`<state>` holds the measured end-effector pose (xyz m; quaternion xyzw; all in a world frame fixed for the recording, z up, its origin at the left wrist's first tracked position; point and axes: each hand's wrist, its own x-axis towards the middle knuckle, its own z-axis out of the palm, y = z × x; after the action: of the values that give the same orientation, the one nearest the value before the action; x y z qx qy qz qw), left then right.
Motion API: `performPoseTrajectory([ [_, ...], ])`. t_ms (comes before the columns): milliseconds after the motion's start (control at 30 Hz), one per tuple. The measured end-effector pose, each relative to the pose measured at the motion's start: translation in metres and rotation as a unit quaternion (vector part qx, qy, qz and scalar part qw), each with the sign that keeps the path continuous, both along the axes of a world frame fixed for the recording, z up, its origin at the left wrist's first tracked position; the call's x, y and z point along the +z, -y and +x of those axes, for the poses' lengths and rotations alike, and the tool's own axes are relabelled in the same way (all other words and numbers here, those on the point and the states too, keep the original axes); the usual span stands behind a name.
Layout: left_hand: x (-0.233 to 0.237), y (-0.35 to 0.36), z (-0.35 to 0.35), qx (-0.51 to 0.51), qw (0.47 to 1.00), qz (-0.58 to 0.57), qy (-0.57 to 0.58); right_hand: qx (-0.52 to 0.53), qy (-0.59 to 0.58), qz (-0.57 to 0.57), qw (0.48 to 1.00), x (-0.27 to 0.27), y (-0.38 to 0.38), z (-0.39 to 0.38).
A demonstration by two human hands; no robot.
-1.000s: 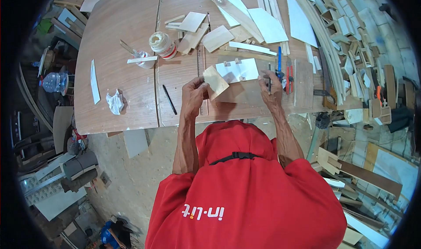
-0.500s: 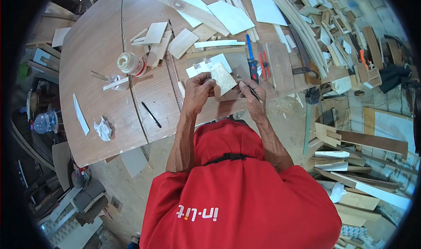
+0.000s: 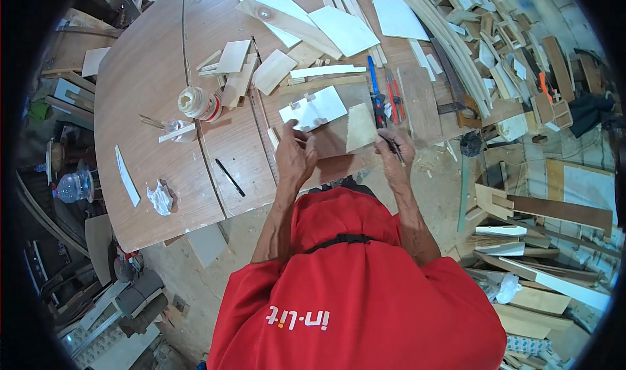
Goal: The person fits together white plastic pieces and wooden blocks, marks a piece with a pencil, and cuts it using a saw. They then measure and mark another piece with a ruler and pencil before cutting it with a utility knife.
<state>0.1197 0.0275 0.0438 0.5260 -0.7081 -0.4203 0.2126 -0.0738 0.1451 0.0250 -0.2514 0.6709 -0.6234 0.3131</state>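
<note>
My left hand (image 3: 297,153) hovers at the front of the table with its fingers apart and nothing in them. Its fingertips are right at the lower left corner of a white rectangular board (image 3: 329,107), which has small wooden blocks along its far edge. My right hand (image 3: 396,153) is closed around a slim dark pencil (image 3: 399,151). At its fingertips is a thin, pale wood piece (image 3: 360,127) with an uneven edge, close over the brown work board. Just beyond my right hand lie a blue-and-black tool (image 3: 375,93) and a pair of red-handled tools (image 3: 394,96).
Left on the table (image 3: 150,181) are an open glue jar (image 3: 199,103), a black pen (image 3: 229,177), a crumpled tissue (image 3: 160,197) and a white strip (image 3: 126,174). Wood offcuts (image 3: 274,71) and white panels (image 3: 344,28) lie farther back. Scrap wood (image 3: 521,239) is piled at right.
My left hand has let go of the pale wood piece and drawn slightly down. The piece has shifted right, toward my right hand, uncovering more of the white board.
</note>
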Motion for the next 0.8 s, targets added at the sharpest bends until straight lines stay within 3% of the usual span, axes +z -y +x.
performPoseTrajectory([
  [33,-0.004,0.001,0.006,0.018,0.994,-0.097,0.054,-0.007,0.005,0.011,1.0,-0.001,-0.003,-0.005],
  [100,-0.01,0.01,0.016,0.005,0.992,-0.098,0.079,-0.011,-0.003,0.023,1.0,-0.004,-0.006,-0.012],
  [167,-0.016,0.02,0.021,-0.016,0.977,-0.184,0.108,-0.037,0.0,0.013,0.999,-0.009,-0.006,-0.017],
  [600,-0.044,0.059,0.028,-0.134,0.969,-0.193,0.075,-0.027,0.028,0.04,0.998,-0.012,-0.006,-0.017],
  [733,-0.047,0.057,0.027,-0.136,0.966,-0.196,0.1,-0.012,-0.031,0.063,0.997,-0.012,-0.004,-0.012],
  [800,-0.046,0.058,0.026,-0.134,0.973,-0.181,0.056,-0.009,-0.069,0.041,0.997,-0.014,-0.002,-0.006],
])
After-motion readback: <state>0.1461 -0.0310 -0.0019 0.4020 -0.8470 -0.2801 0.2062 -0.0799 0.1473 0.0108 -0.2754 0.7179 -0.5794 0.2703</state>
